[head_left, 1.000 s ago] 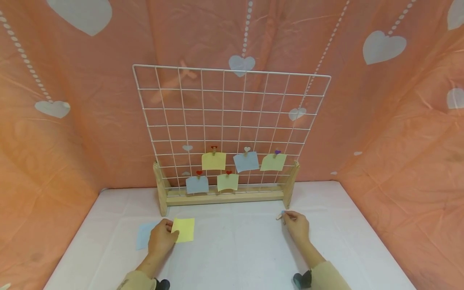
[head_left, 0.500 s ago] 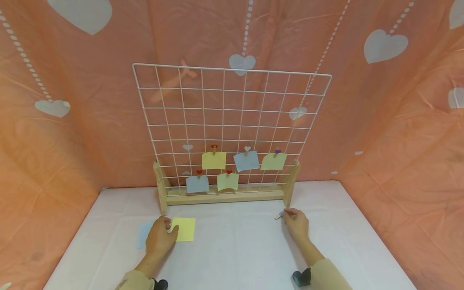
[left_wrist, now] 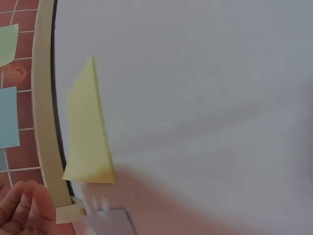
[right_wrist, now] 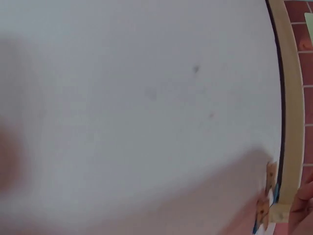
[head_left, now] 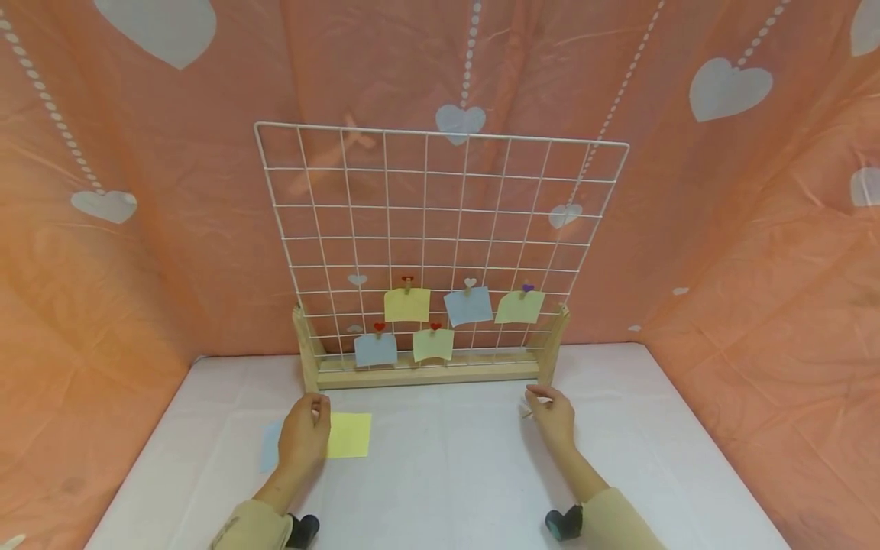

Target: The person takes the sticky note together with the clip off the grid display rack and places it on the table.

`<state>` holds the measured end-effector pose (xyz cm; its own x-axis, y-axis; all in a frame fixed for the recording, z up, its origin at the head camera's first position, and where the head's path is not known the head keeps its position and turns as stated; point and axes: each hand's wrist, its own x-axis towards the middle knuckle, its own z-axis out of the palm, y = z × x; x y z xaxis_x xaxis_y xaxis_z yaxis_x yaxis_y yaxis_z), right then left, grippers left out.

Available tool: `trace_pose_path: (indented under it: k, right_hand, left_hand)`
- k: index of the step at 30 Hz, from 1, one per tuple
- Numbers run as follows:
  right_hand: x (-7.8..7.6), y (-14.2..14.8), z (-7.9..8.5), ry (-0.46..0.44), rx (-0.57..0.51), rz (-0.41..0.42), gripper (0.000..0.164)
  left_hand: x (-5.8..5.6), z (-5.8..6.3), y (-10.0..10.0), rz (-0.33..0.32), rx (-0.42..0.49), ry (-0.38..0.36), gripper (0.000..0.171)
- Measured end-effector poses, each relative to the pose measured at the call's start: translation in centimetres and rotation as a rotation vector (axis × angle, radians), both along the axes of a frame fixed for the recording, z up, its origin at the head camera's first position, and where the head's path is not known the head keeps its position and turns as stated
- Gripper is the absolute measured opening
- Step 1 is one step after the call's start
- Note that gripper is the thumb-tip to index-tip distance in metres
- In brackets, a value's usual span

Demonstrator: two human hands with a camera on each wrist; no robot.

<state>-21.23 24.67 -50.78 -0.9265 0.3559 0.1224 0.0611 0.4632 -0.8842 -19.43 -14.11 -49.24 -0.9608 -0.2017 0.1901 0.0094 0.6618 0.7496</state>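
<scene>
Left hand [head_left: 304, 431]: back of the hand up, forearm slanting in from the lower left; the fingers curl loosely side by side, with nothing seen in their grasp — the left wrist view shows the fingertips apart from the yellow note.
Right hand [head_left: 555, 418]: wrist angled inward from the lower right, fingers loosely bent and pointing toward the stand's right foot; the grip looks relaxed, with nothing visible in it, though the right wrist view cuts off most of the hand.
Yellow note [head_left: 352, 435]: on the white table [head_left: 440, 473], just beside the left hand, its near edge partly hidden behind it.
Blue note [head_left: 270, 446]: on the table at the left hand's outer side, partly covered from view.
Wooden clips [right_wrist: 262, 214]: two, with blue parts, on the table just beside the right hand.
Wire grid [head_left: 386, 131]: upright in a wooden stand [head_left: 426, 376] beyond both hands — five notes clipped low on it, three above two.
Sleeves [head_left: 254, 524]: tan, ending above each wrist.
</scene>
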Motion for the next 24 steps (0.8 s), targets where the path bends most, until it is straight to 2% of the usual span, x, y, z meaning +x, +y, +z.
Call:
trace_pose_path:
  k: [6, 16, 21, 24]
  right_hand:
    - [-0.7, -1.5, 0.7, 0.017, -0.031, 0.022, 0.02]
    - [-1.8, -3.9, 2.5, 0.104, -0.072, 0.077, 0.018]
    - [-2.4, -5.1, 3.5, 0.156, -0.112, 0.115, 0.018]
    - [-2.7, -5.8, 4.1, 0.151, -0.119, 0.121, 0.019]
  left_hand:
    - [-0.6, 0.7, 0.2, -0.015, 0.021, 0.023, 0.023]
    - [-2.2, 2.0, 1.2, -0.027, 0.109, 0.132, 0.02]
    - [-2.6, 2.7, 1.8, -0.015, 0.133, 0.162, 0.018]
    - [-2.8, 3.1, 2.1, -0.004, 0.15, 0.201, 0.016]
